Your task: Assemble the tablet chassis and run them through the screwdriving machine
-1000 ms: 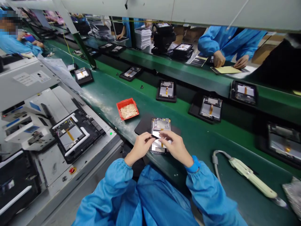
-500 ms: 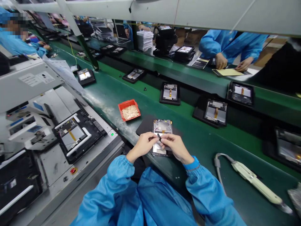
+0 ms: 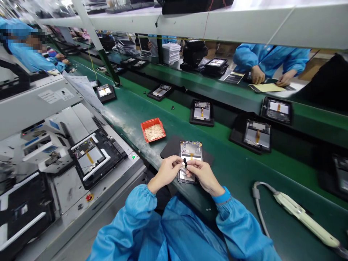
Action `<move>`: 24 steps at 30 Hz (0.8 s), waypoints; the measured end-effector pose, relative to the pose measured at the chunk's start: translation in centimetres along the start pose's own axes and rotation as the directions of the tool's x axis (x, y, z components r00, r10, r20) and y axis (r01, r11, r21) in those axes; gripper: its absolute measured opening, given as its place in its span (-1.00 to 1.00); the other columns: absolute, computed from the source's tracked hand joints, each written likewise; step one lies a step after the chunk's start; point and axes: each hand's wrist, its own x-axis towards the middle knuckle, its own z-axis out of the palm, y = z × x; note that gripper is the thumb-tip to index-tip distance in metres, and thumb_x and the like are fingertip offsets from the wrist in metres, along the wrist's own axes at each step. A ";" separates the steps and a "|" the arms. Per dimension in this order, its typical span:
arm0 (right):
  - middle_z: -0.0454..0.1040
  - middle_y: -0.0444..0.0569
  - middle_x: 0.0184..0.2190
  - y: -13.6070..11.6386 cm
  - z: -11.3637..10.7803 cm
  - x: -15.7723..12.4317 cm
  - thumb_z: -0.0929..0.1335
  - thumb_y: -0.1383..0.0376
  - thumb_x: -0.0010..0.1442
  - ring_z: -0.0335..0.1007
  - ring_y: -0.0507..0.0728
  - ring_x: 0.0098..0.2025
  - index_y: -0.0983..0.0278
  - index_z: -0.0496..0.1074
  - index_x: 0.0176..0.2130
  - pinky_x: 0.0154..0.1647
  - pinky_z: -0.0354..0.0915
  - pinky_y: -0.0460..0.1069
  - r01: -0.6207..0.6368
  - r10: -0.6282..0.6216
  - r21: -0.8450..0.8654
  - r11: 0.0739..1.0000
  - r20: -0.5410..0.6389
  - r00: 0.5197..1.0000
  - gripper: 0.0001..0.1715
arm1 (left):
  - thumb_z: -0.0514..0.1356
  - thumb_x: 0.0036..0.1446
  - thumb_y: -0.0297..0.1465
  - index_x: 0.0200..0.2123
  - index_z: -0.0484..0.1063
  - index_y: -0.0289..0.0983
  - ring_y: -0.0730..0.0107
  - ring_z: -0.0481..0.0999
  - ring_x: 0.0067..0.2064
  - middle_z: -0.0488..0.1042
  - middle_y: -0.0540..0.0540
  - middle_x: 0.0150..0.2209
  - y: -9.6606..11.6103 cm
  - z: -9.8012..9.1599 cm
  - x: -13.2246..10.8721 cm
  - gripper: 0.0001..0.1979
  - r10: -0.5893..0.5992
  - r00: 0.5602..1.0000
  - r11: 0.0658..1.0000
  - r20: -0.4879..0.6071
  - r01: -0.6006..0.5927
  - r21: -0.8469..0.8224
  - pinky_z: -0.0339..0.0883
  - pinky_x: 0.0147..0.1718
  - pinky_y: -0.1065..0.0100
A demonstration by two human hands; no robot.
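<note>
Both my hands meet above an opened tablet [image 3: 191,146], whose circuit board, silver area and orange ribbon show. A small black part [image 3: 185,162] stands nearly upright between my fingertips. My right hand [image 3: 202,174] pinches it from the right. My left hand [image 3: 167,171] is closed in a pinch at its left side; a whitish bit shows by those fingertips, too small to name. Beneath the tablet lies a dark mat [image 3: 170,148]. My fingers cover the tablet's middle.
A red tray [image 3: 141,127] of pale pieces sits beyond my left hand. A corded electric screwdriver [image 3: 304,217] lies at right. Several opened tablets [image 3: 202,112] rest along the green line. A machine [image 3: 106,181] holds another at left. Across the line, a co-worker's hands [image 3: 257,75] handle a yellow sheet.
The view has shifted slightly, so the scene sits lower and further right. Between my fingertips the black part has turned more upright. Both hands stay over the tablet.
</note>
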 end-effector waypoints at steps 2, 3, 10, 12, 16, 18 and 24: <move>0.54 -0.07 -0.55 0.1 0.3 -0.1 0.59 0.15 -0.12 0.44 0.02 -0.54 0.34 0.50 -0.32 -0.42 0.40 -0.07 -0.046 0.046 0.037 0.998 -0.005 0.999 -0.57 | 0.17 0.19 -0.47 -0.27 0.50 -0.25 0.43 0.42 -0.38 0.51 -0.06 -0.26 0.2 0.2 -0.5 -0.89 0.069 0.996 0.993 -0.054 -0.063 0.099 0.30 -0.31 0.38; 0.55 -0.06 -0.54 0.2 0.4 -0.1 0.59 0.16 -0.14 0.45 0.02 -0.53 0.34 0.49 -0.33 -0.41 0.41 -0.07 -0.064 0.065 0.059 0.996 -0.005 0.998 -0.57 | 0.14 0.21 -0.47 -0.27 0.49 -0.25 0.40 0.45 -0.32 0.50 -0.10 -0.19 0.3 0.4 -0.8 -0.88 0.115 0.989 0.980 -0.089 -0.099 0.172 0.31 -0.26 0.35; 0.51 -0.10 -0.49 1.4 0.6 -0.2 0.61 0.14 -0.16 0.46 0.02 -0.46 0.31 0.47 -0.38 -0.35 0.43 -0.07 -0.094 0.094 0.189 0.978 0.010 0.996 -0.57 | 0.03 0.33 -0.42 -0.21 0.51 -0.22 0.28 0.48 -0.21 0.49 -0.13 -0.26 0.5 1.5 -3.0 -0.76 0.218 0.974 0.887 -0.054 -0.175 0.428 0.31 -0.21 0.31; 0.49 -0.12 -0.51 1.8 0.6 -0.1 0.59 0.11 -0.14 0.42 0.00 -0.49 0.31 0.47 -0.37 -0.37 0.40 -0.08 -0.076 0.075 0.168 0.983 0.012 0.997 -0.56 | 0.05 0.31 -0.42 -0.21 0.52 -0.23 0.28 0.49 -0.21 0.51 -0.13 -0.26 0.6 1.4 -2.9 -0.77 0.184 0.981 0.919 -0.066 -0.147 0.367 0.32 -0.19 0.30; 0.48 -0.12 -0.52 2.0 0.6 -0.2 0.55 0.08 -0.06 0.38 0.03 -0.48 0.30 0.46 -0.38 -0.37 0.35 -0.05 0.040 -0.038 0.034 0.999 -0.040 0.998 -0.60 | 0.10 0.27 -0.45 -0.25 0.56 -0.23 0.32 0.51 -0.24 0.55 -0.09 -0.28 0.9 0.9 -2.5 -0.79 0.078 0.994 0.981 -0.070 -0.064 0.181 0.32 -0.20 0.33; 0.47 -0.12 -0.54 2.0 0.7 -0.3 0.52 0.11 0.00 0.37 0.04 -0.47 0.29 0.46 -0.39 -0.36 0.33 -0.04 0.137 -0.142 -0.077 0.988 -0.069 0.987 -0.67 | 0.13 0.25 -0.44 -0.30 0.58 -0.23 0.33 0.50 -0.28 0.55 -0.07 -0.33 1.0 0.6 -2.2 -0.80 0.033 0.997 0.990 -0.066 -0.023 0.142 0.30 -0.25 0.34; 0.48 -0.10 -0.47 1.9 0.8 -0.6 0.40 0.20 0.14 0.37 0.10 -0.40 0.27 0.47 -0.38 -0.28 0.30 -0.01 0.300 -0.351 -0.396 0.868 -0.061 0.935 -0.82 | 0.15 0.20 -0.45 -0.38 0.59 -0.25 0.36 0.47 -0.34 0.54 -0.06 -0.38 1.2 0.4 -1.9 -0.79 -0.038 0.997 0.994 -0.062 0.044 0.102 0.26 -0.30 0.35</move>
